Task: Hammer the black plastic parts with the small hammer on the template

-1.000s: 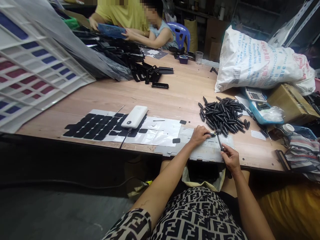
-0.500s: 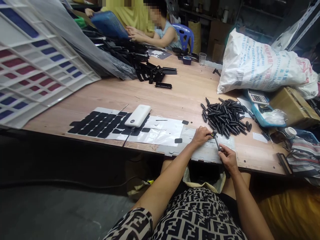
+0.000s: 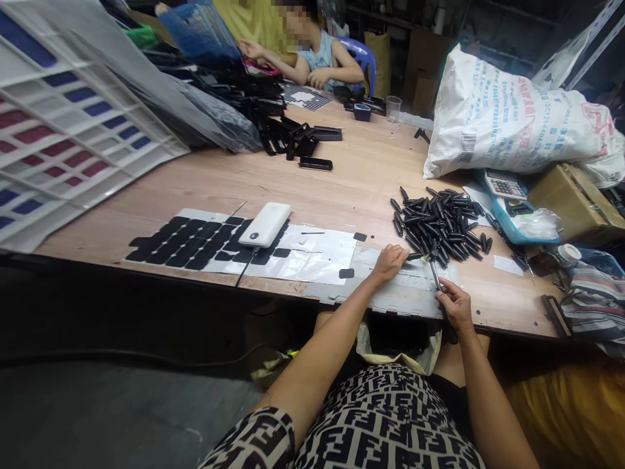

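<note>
My left hand pinches a slim black part just above the grey sheet at the table's front edge. Closed round the dark handle of a small hammer is my right hand. Its metal shaft points up and away from me, and its head is at the far end of the black part. Whether head and part touch, I cannot tell. Just beyond both hands lies a pile of slim black parts of a similar look.
A white power bank with a cable lies left on a sheet of black stickers. A big white sack and blue tray stand right. Across the table, two people sit by a blue basket and black pieces.
The hammer head moved left toward my left hand, then back right, away from it. My left hand keeps its hold. Across the table, the blue basket was tilted up and one person's hands moved apart.
</note>
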A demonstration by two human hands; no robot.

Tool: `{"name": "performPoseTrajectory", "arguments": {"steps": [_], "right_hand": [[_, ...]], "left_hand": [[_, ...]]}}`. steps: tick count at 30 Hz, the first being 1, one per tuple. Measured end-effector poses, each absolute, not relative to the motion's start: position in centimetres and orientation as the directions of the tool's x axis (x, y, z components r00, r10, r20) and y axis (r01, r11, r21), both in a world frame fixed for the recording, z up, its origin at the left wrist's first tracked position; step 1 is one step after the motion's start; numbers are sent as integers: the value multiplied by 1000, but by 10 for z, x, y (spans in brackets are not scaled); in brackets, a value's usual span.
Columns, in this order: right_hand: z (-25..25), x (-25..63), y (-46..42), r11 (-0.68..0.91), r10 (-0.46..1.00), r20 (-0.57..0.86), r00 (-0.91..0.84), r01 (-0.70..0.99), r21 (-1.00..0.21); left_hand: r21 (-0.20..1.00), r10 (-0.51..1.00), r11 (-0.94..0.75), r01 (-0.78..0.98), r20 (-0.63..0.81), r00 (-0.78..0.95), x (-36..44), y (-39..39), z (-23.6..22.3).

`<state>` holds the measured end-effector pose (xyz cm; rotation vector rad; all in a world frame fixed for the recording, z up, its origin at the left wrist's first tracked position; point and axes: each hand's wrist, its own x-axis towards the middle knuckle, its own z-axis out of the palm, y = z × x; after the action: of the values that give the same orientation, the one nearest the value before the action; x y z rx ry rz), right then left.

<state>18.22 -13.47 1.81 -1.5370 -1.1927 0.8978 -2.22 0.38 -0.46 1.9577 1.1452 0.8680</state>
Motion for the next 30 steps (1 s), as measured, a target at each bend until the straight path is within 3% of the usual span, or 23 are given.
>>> {"name": "performPoseTrajectory", "arguments": {"steps": [10, 22, 25, 30], "right_hand": [[21, 181, -136, -70, 970, -7, 244, 251, -966], [24, 181, -136, -71, 976, -24, 218, 209, -975], [22, 181, -136, -67, 975, -20, 220, 208, -976], [21, 182, -136, -57, 974, -11, 228, 196, -979]], "left_hand": [[847, 896, -355, 395, 188, 402, -25, 4, -1], [723, 564, -624, 296, 155, 811, -43, -81, 23], [701, 638, -623, 348, 199, 744, -38, -72, 22], [630, 838, -533, 565, 300, 457, -23, -4, 28]]}}
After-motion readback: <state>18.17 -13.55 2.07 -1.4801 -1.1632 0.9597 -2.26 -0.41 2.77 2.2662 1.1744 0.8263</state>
